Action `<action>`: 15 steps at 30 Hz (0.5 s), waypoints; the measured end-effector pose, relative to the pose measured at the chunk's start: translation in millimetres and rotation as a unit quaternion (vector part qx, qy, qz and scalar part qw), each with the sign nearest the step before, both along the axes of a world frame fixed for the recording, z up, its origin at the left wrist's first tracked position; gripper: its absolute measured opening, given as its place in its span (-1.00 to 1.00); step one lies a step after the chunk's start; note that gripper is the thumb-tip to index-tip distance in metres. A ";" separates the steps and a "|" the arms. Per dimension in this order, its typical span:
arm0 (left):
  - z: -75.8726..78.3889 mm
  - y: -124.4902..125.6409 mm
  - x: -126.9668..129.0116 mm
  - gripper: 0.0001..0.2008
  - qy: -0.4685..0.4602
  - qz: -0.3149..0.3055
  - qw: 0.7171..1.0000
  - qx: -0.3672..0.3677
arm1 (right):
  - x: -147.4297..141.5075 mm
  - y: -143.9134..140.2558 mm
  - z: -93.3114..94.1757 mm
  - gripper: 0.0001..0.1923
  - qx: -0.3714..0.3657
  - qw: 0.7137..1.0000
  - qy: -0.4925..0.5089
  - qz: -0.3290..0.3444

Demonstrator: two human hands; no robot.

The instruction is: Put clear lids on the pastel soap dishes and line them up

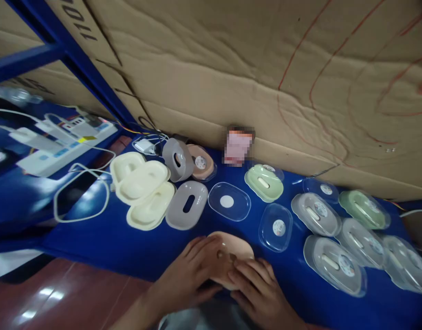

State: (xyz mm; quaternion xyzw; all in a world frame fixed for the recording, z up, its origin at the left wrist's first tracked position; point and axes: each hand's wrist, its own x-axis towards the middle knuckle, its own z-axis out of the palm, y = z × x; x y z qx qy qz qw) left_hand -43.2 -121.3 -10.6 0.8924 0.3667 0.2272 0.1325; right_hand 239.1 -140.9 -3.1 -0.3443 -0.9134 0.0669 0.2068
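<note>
Head view | left hand (188,271), right hand (261,289) angled inward | fingers (250,274) clasping peach dish (241,247)

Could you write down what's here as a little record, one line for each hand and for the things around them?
Left hand: on the left side of the peach dish
Right hand: on the dish's right side
Beyond the hands: clear lids with round white labels
Left: cream dishes, overlapping
Right: grey dishes and green dishes
Far left: power strip with cables plugged in
Behind: cardboard
Under the dishes: blue surface
</note>
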 end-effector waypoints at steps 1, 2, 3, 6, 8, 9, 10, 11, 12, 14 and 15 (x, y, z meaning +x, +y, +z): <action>-1.5 2.0 2.0 -0.32 -0.001 0.004 1.000 0.003 | 1.1 0.8 -2.6 -0.66 -0.003 1.000 -0.006 -0.005; -2.8 4.0 3.8 -0.35 -0.004 0.009 1.000 0.008 | 2.0 1.4 -5.6 -0.64 -0.005 1.000 -0.008 -0.010; -3.8 5.9 5.1 -0.38 -0.009 0.015 1.000 0.016 | 2.5 1.7 -8.7 -0.63 -0.007 1.000 -0.008 -0.016; -4.5 9.4 6.3 -0.40 -0.014 0.031 0.999 0.037 | 1.5 1.0 -15.8 -0.58 -0.014 0.999 -0.004 -0.029; -4.0 9.3 5.9 -0.38 -0.010 0.034 0.999 0.035 | 1.1 -0.3 -17.1 -0.54 -0.016 0.999 -0.002 -0.038; -3.9 8.7 5.6 -0.37 -0.007 0.032 0.999 0.031 | 1.6 -0.8 -16.9 -0.53 -0.020 0.999 0.001 -0.045; -3.9 7.9 5.4 -0.36 -0.003 0.029 0.999 0.025 | 2.9 -1.3 -16.5 -0.53 -0.029 0.998 0.004 -0.051; -4.1 7.1 5.1 -0.36 0.001 0.024 1.000 0.018 | 4.7 -1.5 -16.1 -0.52 -0.043 0.998 0.008 -0.055; -4.4 6.3 4.7 -0.36 0.006 0.020 1.000 0.010 | 7.0 -1.7 -16.0 -0.52 -0.059 0.997 0.011 -0.057; -5.4 4.7 3.9 -0.38 0.010 0.014 1.000 -0.008 | 12.1 -2.7 -17.3 -0.49 -0.080 0.995 0.013 -0.053; -6.3 3.8 3.6 -0.38 0.011 0.013 1.000 -0.017 | 14.3 -3.9 -19.2 -0.48 -0.080 0.996 0.011 -0.044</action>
